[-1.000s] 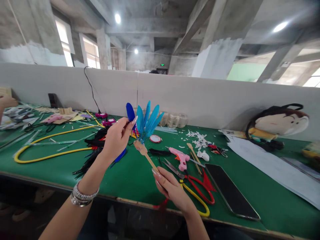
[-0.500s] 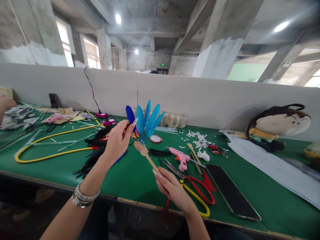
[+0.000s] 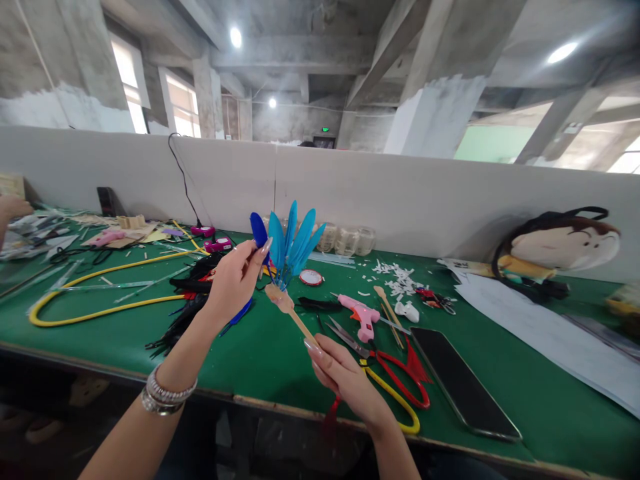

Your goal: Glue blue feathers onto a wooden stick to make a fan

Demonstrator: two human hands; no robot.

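My left hand (image 3: 233,283), with silver bracelets (image 3: 167,395) on the wrist, pinches a dark blue feather (image 3: 259,230) beside a fan of bright blue feathers (image 3: 290,245). The fan rises from the shaped top of a flat wooden stick (image 3: 289,313). My right hand (image 3: 345,380) holds the stick's lower end between fingers and thumb. The hand hides the stick's bottom tip.
On the green workbench (image 3: 280,360) lie black feathers (image 3: 187,313), a pink glue gun (image 3: 361,315), red-handled scissors (image 3: 400,373) and a black phone (image 3: 463,383). A yellow cable (image 3: 100,303) loops at left. A co-worker's hand (image 3: 13,208) shows at far left.
The blue feathers and the top of the stick have shifted slightly to the left, with my left hand following them a little.
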